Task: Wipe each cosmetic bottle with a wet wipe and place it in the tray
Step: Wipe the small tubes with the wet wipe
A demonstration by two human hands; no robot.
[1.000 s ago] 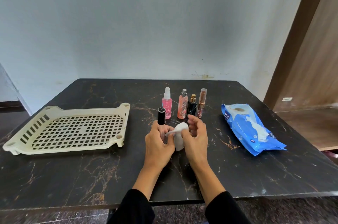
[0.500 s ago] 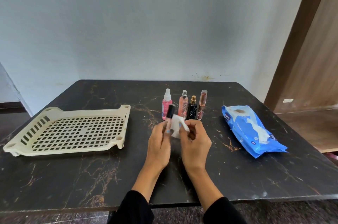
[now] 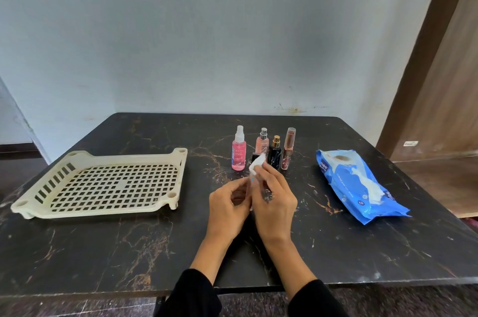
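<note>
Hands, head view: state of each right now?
Left hand: fingers pinching a slim black-capped bottle.
Right hand: fingers gripping a white wipe against that bottle.

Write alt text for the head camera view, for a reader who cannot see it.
A person's left hand holds a slim black-capped bottle while the right hand rubs it with a white wet wipe over a dark marble table. Four bottles stand behind, an empty cream tray at left, a blue wipes pack at right.

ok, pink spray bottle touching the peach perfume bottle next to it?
Apart. Head view shows dark tabletop between the pink spray bottle and the peach perfume bottle.
</note>
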